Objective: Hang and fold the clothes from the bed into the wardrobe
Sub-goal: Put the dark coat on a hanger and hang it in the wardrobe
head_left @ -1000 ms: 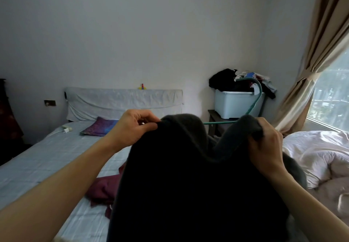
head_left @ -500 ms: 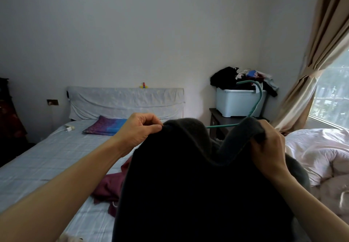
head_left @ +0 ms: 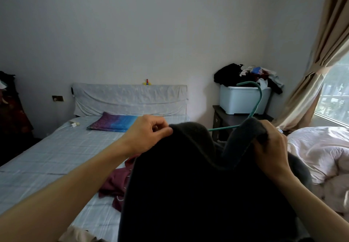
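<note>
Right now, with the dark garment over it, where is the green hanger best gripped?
On the green hanger, probably the hook's stem, from above: it rises clear of the dark garment, whose cloth, pinched by the left hand and right hand, covers most of the frame.

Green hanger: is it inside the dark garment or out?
Partly: the green hanger pokes out at the collar; its rest is hidden under the dark garment.
</note>
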The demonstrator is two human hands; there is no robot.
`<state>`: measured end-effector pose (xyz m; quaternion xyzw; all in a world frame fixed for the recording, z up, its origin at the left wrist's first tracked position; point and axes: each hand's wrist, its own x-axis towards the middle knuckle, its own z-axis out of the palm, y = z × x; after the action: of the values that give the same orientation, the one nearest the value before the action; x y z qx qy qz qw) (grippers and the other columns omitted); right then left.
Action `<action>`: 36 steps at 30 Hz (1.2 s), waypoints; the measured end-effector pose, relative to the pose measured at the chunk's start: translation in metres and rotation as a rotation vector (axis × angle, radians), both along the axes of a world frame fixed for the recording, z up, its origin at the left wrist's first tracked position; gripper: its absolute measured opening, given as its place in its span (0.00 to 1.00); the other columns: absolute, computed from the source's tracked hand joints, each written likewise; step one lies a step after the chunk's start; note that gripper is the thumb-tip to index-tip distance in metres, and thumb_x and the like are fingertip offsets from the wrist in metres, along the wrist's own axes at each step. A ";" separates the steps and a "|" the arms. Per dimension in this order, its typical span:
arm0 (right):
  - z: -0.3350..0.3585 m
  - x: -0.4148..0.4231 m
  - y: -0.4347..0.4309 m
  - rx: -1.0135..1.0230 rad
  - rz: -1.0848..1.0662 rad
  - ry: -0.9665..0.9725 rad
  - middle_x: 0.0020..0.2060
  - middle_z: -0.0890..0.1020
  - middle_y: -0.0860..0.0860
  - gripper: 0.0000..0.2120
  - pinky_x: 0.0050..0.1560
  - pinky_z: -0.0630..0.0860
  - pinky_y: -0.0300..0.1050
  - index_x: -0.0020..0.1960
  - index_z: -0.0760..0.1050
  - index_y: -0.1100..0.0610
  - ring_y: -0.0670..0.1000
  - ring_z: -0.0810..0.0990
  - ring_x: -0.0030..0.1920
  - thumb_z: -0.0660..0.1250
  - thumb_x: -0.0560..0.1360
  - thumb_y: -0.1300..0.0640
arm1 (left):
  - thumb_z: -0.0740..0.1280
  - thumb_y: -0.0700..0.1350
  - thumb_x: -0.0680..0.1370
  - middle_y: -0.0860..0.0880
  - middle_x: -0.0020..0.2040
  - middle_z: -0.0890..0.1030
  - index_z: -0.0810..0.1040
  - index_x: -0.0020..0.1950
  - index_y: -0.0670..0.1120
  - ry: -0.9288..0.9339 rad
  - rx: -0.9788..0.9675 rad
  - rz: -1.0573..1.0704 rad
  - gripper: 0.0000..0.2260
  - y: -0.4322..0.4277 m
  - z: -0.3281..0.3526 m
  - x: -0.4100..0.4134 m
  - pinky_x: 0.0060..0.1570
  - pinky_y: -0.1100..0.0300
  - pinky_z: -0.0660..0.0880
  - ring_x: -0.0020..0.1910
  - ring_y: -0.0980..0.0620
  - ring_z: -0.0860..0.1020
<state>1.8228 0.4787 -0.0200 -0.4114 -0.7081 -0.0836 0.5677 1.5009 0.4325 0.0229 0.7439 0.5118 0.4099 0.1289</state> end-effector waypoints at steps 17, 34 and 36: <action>-0.009 0.001 -0.006 0.001 0.050 0.003 0.40 0.78 0.50 0.07 0.45 0.66 0.22 0.48 0.77 0.63 0.47 0.73 0.37 0.68 0.71 0.62 | 0.62 0.44 0.83 0.51 0.55 0.84 0.79 0.63 0.55 -0.022 -0.532 -0.278 0.12 0.002 0.015 0.003 0.44 0.70 0.74 0.47 0.59 0.79; -0.018 0.007 -0.008 -0.018 0.075 0.035 0.40 0.77 0.49 0.09 0.45 0.65 0.22 0.48 0.77 0.62 0.43 0.70 0.36 0.66 0.71 0.59 | 0.74 0.36 0.74 0.41 0.45 0.85 0.86 0.47 0.42 -0.123 -0.338 -0.322 0.04 0.009 0.012 0.019 0.50 0.58 0.80 0.45 0.47 0.84; -0.019 0.001 -0.010 -0.016 0.116 0.027 0.40 0.78 0.49 0.11 0.45 0.66 0.22 0.48 0.77 0.61 0.43 0.71 0.35 0.64 0.72 0.55 | 0.71 0.31 0.73 0.41 0.41 0.85 0.85 0.43 0.41 -0.100 -0.294 -0.296 0.07 0.010 0.009 0.032 0.47 0.58 0.79 0.41 0.50 0.82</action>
<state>1.8238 0.4684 -0.0386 -0.3752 -0.7238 -0.0395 0.5778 1.5327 0.4425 0.0318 0.7629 0.4442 0.3437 0.3203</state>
